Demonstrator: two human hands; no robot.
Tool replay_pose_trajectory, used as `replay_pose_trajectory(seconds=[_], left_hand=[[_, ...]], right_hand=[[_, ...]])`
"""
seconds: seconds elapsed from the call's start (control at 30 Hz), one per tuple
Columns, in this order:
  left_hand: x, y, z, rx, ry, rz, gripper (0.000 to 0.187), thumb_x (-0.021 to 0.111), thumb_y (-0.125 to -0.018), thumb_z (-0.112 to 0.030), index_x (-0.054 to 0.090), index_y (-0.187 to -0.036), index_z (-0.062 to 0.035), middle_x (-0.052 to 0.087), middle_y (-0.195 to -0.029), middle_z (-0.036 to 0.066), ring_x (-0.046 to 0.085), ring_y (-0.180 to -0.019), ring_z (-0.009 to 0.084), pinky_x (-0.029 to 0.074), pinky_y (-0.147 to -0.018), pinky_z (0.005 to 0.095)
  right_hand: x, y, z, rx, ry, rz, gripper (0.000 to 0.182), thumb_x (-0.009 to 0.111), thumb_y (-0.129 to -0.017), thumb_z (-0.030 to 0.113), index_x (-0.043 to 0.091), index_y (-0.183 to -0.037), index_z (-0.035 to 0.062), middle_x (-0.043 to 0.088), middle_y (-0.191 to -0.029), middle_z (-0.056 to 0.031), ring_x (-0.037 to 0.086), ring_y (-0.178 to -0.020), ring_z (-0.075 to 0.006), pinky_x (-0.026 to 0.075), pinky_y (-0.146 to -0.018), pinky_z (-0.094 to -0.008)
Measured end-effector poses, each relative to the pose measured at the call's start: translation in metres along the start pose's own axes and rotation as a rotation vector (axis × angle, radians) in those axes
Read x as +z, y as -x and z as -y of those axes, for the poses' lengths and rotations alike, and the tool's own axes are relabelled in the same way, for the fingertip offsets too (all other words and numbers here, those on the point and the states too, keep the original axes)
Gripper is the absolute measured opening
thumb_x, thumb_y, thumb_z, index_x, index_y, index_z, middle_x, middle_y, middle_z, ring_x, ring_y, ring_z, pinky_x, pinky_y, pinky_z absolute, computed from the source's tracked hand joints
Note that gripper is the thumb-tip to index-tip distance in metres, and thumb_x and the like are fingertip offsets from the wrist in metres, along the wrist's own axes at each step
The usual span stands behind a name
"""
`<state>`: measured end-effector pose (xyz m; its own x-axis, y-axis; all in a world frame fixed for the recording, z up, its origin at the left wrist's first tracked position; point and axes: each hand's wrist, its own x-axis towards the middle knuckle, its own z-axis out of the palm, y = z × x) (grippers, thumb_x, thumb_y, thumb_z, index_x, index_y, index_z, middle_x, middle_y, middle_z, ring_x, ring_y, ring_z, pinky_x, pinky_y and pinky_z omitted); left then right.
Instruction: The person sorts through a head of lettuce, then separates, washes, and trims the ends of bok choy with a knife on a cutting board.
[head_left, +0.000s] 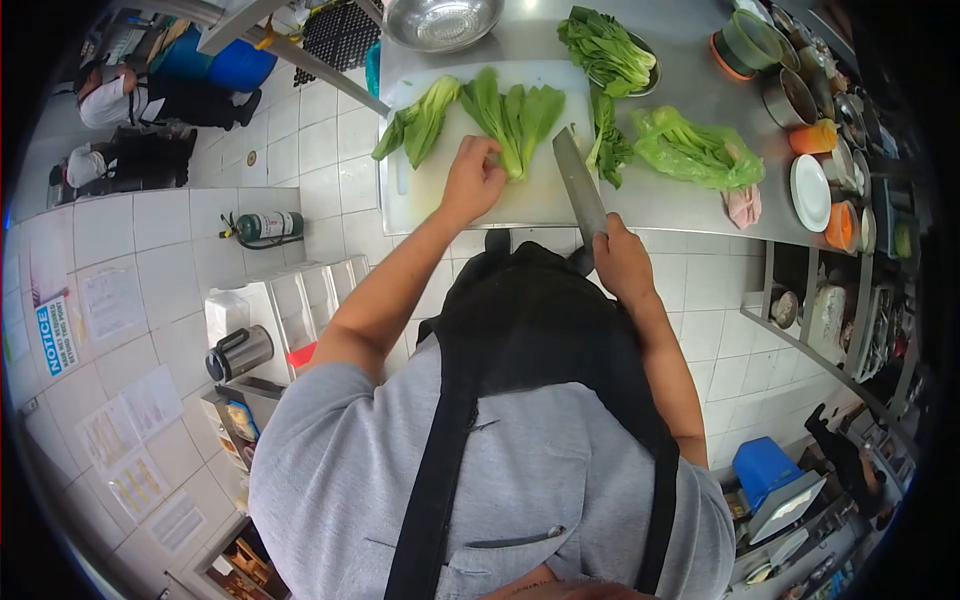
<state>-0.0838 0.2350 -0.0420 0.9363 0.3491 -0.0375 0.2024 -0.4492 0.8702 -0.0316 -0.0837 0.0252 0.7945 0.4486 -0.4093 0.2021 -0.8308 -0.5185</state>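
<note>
My left hand (474, 181) is over the cutting board's front part, its fingers curled in beside the base of a leafy bok choy (514, 118). Whether the fingertips touch the stalk or pinch something is hidden. In my right hand (623, 262) is the handle of a broad-bladed knife (578, 180). Its blade tilts up and left over the board's right edge, apart from the bok choy. Another bunch of bok choy (424, 121) lies on the left of the white cutting board (455, 200). To the blade's right are more leafy greens (608, 140).
A steel colander (443, 22) stands behind the board. Greens heap over a bowl (640, 82) at the back. A green plastic bag of vegetables (695, 150) and a pink cloth (743, 206) lie rightward, near a white plate (810, 193) and several pots. Other people (110, 103) stand far left.
</note>
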Motion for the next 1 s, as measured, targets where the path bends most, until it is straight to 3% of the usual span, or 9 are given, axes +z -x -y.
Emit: replay_pose_trajectory(seconds=[0.13, 0.2, 0.37, 0.47, 0.6, 0.67, 0.83, 0.9, 1.0], left_hand=[[0.012, -0.009, -0.047, -0.055, -0.289, -0.143, 0.061, 0.08, -0.087, -0.019, 0.061, -0.144, -0.0068, 0.064, -0.133, 0.023, 0.072, -0.114, 0.0452, 0.06, -0.099, 0.0533], [0.013, -0.017, -0.049, -0.153, -0.409, 0.069, 0.072, 0.083, -0.085, -0.027, 0.057, -0.149, -0.0079, 0.068, -0.126, 0.025, 0.072, -0.117, 0.0475, 0.059, -0.101, 0.0551], [-0.005, 0.009, -0.046, -0.087, -0.46, 0.195, 0.067, 0.085, -0.083, -0.022, 0.06, -0.143, -0.0094, 0.071, -0.118, 0.025, 0.071, -0.116, 0.0474, 0.058, -0.102, 0.0546], [-0.012, 0.022, -0.047, -0.083, -0.509, 0.23, 0.066, 0.084, -0.083, -0.02, 0.061, -0.143, -0.0097, 0.071, -0.117, 0.025, 0.071, -0.116, 0.0474, 0.057, -0.102, 0.0553], [-0.015, 0.025, -0.052, -0.086, -0.512, 0.231, 0.063, 0.083, -0.082, -0.017, 0.063, -0.142, -0.0111, 0.071, -0.118, 0.024, 0.071, -0.116, 0.0473, 0.057, -0.102, 0.0555], [-0.016, 0.027, -0.055, -0.085, -0.514, 0.235, 0.063, 0.082, -0.082, -0.014, 0.064, -0.142, -0.0106, 0.071, -0.118, 0.025, 0.071, -0.115, 0.0475, 0.058, -0.102, 0.0554], [-0.038, 0.025, -0.039, -0.085, -0.547, 0.268, 0.066, 0.079, -0.081, -0.01, 0.064, -0.145, -0.0147, 0.071, -0.122, 0.021, 0.069, -0.121, 0.0456, 0.058, -0.103, 0.0539], [-0.056, 0.02, -0.025, 0.174, -0.569, 0.399, 0.067, 0.076, -0.08, -0.004, 0.065, -0.144, -0.0164, 0.071, -0.127, 0.016, 0.066, -0.127, 0.0434, 0.057, -0.105, 0.0524], [-0.079, -0.003, -0.031, 0.282, -0.561, 0.543, 0.066, 0.073, -0.079, 0.003, 0.068, -0.141, -0.0183, 0.069, -0.127, 0.01, 0.063, -0.125, 0.04, 0.057, -0.105, 0.0506]], right_hand=[[-0.004, -0.002, 0.005, 0.001, -0.055, -0.021, 0.027, 0.058, -0.11, 0.021, 0.058, -0.125, -0.0016, 0.076, -0.099, -0.0365, 0.073, -0.097, -0.0584, 0.056, -0.087, -0.0666], [-0.012, -0.005, 0.015, -0.025, -0.025, -0.067, 0.027, 0.058, -0.11, 0.021, 0.059, -0.125, -0.0016, 0.076, -0.097, -0.0358, 0.073, -0.094, -0.0586, 0.056, -0.086, -0.0666], [-0.04, -0.027, 0.051, -0.124, 0.051, -0.229, 0.025, 0.059, -0.109, 0.02, 0.059, -0.124, -0.0004, 0.076, -0.091, -0.0342, 0.074, -0.088, -0.0574, 0.056, -0.083, -0.0693], [-0.05, -0.033, 0.076, -0.212, -0.019, -0.312, 0.022, 0.06, -0.11, 0.02, 0.056, -0.119, -0.0002, 0.075, -0.083, -0.0309, 0.073, -0.078, -0.0557, 0.058, -0.075, -0.066], [-0.024, -0.047, 0.078, -0.211, 0.029, -0.303, 0.022, 0.06, -0.109, 0.019, 0.057, -0.12, 0.0002, 0.076, -0.087, -0.0315, 0.075, -0.083, -0.0545, 0.058, -0.078, -0.0663], [0.01, -0.062, 0.052, -0.207, 0.198, -0.097, 0.024, 0.06, -0.108, 0.019, 0.058, -0.123, 0.0004, 0.078, -0.093, -0.0317, 0.077, -0.091, -0.0531, 0.059, -0.084, -0.0665], [-0.002, -0.062, 0.038, -0.126, 0.198, -0.041, 0.027, 0.059, -0.108, 0.021, 0.058, -0.125, -0.0001, 0.079, -0.1, -0.0313, 0.078, -0.096, -0.0527, 0.06, -0.09, -0.0653], [-0.006, -0.066, 0.028, -0.101, 0.226, -0.156, 0.026, 0.057, -0.11, 0.02, 0.056, -0.127, 0.001, 0.078, -0.097, -0.0327, 0.077, -0.092, -0.0541, 0.059, -0.085, -0.0675], [-0.037, -0.058, 0.044, -0.107, 0.199, -0.208, 0.024, 0.06, -0.109, 0.019, 0.058, -0.124, 0.0004, 0.078, -0.093, -0.0316, 0.077, -0.089, -0.0535, 0.06, -0.083, -0.0655]])
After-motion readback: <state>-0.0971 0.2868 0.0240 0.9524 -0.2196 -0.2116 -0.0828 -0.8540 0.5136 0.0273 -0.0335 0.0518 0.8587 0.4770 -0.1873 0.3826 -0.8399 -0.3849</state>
